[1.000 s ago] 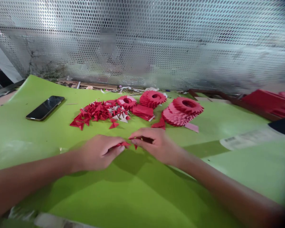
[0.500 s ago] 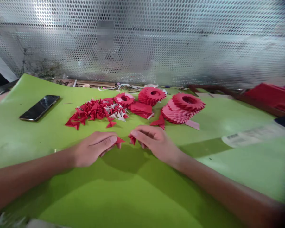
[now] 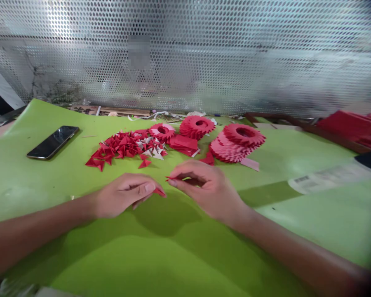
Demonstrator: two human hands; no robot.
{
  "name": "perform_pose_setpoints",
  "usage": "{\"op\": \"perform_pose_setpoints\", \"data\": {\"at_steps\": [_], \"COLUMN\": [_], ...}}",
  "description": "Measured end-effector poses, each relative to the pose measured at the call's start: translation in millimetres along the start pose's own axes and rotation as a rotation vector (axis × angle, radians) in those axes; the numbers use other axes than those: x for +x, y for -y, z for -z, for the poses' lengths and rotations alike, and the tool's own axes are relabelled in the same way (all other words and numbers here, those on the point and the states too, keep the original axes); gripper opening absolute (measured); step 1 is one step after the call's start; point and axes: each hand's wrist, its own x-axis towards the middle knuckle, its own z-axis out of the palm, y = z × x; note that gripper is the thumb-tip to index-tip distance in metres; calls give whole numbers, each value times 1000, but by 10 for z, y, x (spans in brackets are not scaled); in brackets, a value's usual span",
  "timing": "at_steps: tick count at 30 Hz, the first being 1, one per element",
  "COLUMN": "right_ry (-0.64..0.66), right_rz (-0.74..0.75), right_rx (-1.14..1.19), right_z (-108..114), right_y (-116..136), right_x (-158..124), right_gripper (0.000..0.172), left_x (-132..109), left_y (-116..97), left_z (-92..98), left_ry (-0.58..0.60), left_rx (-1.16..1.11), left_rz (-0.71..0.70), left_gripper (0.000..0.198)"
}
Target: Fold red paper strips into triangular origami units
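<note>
My left hand (image 3: 126,194) pinches a small folded red paper piece (image 3: 160,192) between thumb and fingers. Across a narrow gap, my right hand (image 3: 200,183) holds another red folded paper piece (image 3: 168,178) by its fingertips, its point turned left. Just beyond the hands lies a heap of red folded paper triangles (image 3: 120,145), with white ones (image 3: 154,147) at its right side. One loose red triangle (image 3: 144,163) sits in front of the heap. A stack of red paper slips (image 3: 184,144) lies behind my right hand.
Ring-shaped paper assemblies stand at the back: a small red and pink one (image 3: 162,131), a red one (image 3: 198,127) and a taller pink and red one (image 3: 230,148). A phone (image 3: 53,142) lies left on the green sheet (image 3: 160,255). Red paper (image 3: 349,128) is piled far right.
My right hand has turned, so its red piece now points left and lies flatter. The left hand's piece has tilted downward. Both hands stay close together and apart.
</note>
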Motion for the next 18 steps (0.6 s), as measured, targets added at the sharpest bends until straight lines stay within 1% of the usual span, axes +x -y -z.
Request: {"op": "perform_pose_setpoints", "data": {"at_steps": [2,4,6,8,11,14,18], "right_ry": [-32,-55,-77,-92,-103,-112,-100], "right_rz": [112,245,378,469,555,652,705], "right_rx": [-47,-97,-138,-175,-245,-286,-290], "right_z": [21,36,41,37,25,17,10], "right_y": [43,76,98,112,120,119,102], "right_x": [-13,-29,-47,-67,-90,-105,-117], "right_gripper": [4,8,12,16,19,19,18], "left_x": [20,36,44,42,31,23,17], "left_y": [-1,-18,-39,-55,-56,-40,-27], "left_z": [7,20,35,46,48,38,27], "left_ry": [-11,-19,-28,-31,-28,-28,-20], "left_rx": [-12,-41,-76,-97,-115,-101,-91], "left_rz": [-20,-27,-3,41,86,87,80], "left_gripper": [48,46,44,44,44,44,43]}}
